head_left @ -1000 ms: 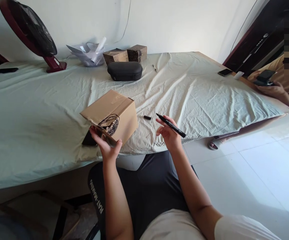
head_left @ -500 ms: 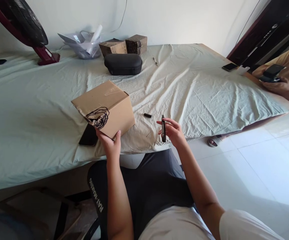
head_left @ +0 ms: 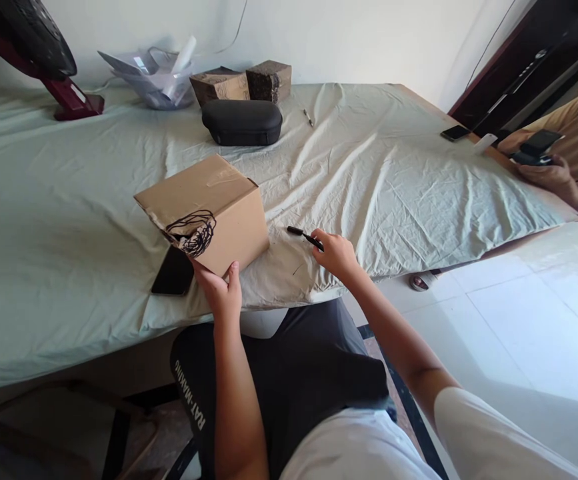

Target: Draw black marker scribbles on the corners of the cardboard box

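Note:
A brown cardboard box [head_left: 239,223] is tilted at the table's near side, with black scribbled lines [head_left: 199,232] around one corner. My left hand [head_left: 221,287] grips its lower near edge, thumb on the front face and the other fingers hidden underneath. In my right hand [head_left: 336,253] is a black marker [head_left: 314,242], pinched between the fingers, its tip pointing left. The marker's black cap [head_left: 295,231] lies on the cloth, right at the tip; whether they touch I cannot tell. A dark phone [head_left: 173,272] lies partly behind the box.
Farther back on the cloth-covered table [head_left: 419,193] are a black case [head_left: 242,123], two patterned boxes [head_left: 269,80], a plastic basket [head_left: 161,97], a fan [head_left: 76,103] and a pen [head_left: 308,117]. Another person's hand [head_left: 549,175] holds a dark device at the right.
My right hand has turned the marker from upright to slanting left and brought its tip to the cap. The left hand still holds the box. The view has shifted slightly.

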`<state>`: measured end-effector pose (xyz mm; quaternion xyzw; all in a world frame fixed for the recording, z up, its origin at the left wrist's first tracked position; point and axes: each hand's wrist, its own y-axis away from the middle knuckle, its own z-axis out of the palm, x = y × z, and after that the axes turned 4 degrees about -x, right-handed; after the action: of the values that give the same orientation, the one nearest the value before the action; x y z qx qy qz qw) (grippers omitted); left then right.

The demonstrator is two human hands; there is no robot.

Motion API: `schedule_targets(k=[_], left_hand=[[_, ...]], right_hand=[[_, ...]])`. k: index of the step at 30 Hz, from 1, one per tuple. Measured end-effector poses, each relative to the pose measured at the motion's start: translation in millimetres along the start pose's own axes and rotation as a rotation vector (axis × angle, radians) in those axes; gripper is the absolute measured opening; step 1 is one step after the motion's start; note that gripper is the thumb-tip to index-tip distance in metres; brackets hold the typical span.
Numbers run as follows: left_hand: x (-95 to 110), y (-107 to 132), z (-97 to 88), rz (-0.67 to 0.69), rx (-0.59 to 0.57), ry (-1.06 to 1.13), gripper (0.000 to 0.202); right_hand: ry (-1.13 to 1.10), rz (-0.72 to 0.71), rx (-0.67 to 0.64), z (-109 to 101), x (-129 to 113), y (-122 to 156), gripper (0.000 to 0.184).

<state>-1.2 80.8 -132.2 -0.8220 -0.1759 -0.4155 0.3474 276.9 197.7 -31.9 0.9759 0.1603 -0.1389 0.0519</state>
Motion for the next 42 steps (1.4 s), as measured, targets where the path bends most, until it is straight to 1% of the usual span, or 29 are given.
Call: schedule_targets(k=[4, 7, 10, 13, 16, 19, 21, 23, 26, 28, 30, 32, 36, 38, 42], left_hand=[[1, 1, 0.0, -0.016, 0.001, -0.002, 0.105], [2, 1, -0.2, -0.016, -0.005, -0.009, 0.106], [1, 1, 0.0, -0.016, -0.005, -0.022, 0.108], [-1, 1, 1.1, -0.007, 0.002, -0.025, 0.110], [-2, 0, 2.3, -0.008, 0.005, -0.022, 0.105], [-1, 0, 2.7, -0.006, 0.010, -0.024, 0.100], [-1, -1, 2.4, 0.002, 0.012, -0.022, 0.099], [1, -2, 1.9, 0.003, 0.013, -0.018, 0.100], [2, -2, 1.4, -0.002, 0.012, -0.019, 0.101], [3, -2, 1.4, -0.007, 0.012, -0.018, 0.101], [3, -2, 1.4, -0.015, 0.012, -0.015, 0.101], [3, -3, 1.3, -0.025, 0.009, -0.011, 0.101], [3, -4, 0.2, -0.012, 0.010, -0.006, 0.099], [3, -5, 0.0, 0.004, 0.014, -0.009, 0.099], [5, -4, 1.2, 0.023, 0.031, 0.003, 0.099]], right_hand=[[-0.002, 0.011, -0.002, 6, -6, -3, 0.035], [-0.039, 0.020, 0.027, 11, -6, -6, 0.037], [-0.080, -0.032, 0.051, 17, -6, -12, 0.038], [-0.057, -0.082, 0.083, 25, -12, -21, 0.037], [0.008, -0.059, 0.143, 34, -24, -32, 0.037], [0.058, -0.057, 0.143, 41, -34, -42, 0.036], [0.043, -0.074, 0.126, 43, -36, -46, 0.031], [-0.038, -0.083, 0.137, 45, -34, -48, 0.030], [-0.209, -0.068, 0.229, 46, -28, -46, 0.031], [-0.271, -0.080, 0.310, 47, -25, -43, 0.030], [-0.267, -0.106, 0.369, 46, -24, -39, 0.026], [-0.220, -0.111, 0.395, 44, -25, -36, 0.026], [-0.131, -0.091, 0.329, 40, -29, -32, 0.035], [-0.116, -0.069, 0.301, 38, -32, -32, 0.032], [-0.127, -0.027, 0.288, 36, -35, -31, 0.024]])
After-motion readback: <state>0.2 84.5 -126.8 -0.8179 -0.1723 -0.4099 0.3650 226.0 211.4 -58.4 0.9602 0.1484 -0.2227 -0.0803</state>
